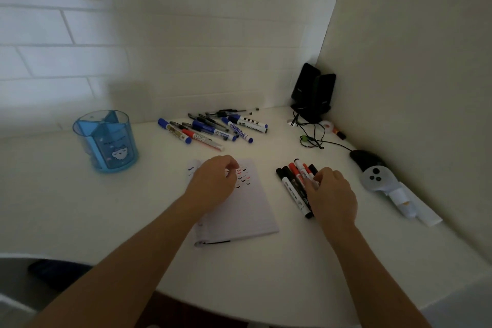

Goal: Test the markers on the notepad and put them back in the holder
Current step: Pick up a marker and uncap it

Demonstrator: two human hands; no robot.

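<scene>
The holder [106, 141] was translucent blue plastic with a glossy sheen, and the markers [294, 187] had smooth plastic barrels with printed labels. The notepad [247, 210] was matt white paper, lying on a table [80, 208] whose top looked smooth and matt, while the speakers [312, 90] looked like glossy black plastic.

Wide bare stretch of table [66, 208] at front left, between near edge and blue holder [106, 141]; open lane from there across to notepad [247, 210]. Holder compartments open from above. Behind notepad, blocked by loose pile of pens and markers [213, 128] near the wall. Narrow gap between notepad and row of black and red markers [292, 186], flanked by left hand [213, 181] and right hand [332, 194]. Right corner crowded: speakers [312, 93], cables [311, 136], mouse [366, 158], grey handheld device [378, 178].
</scene>
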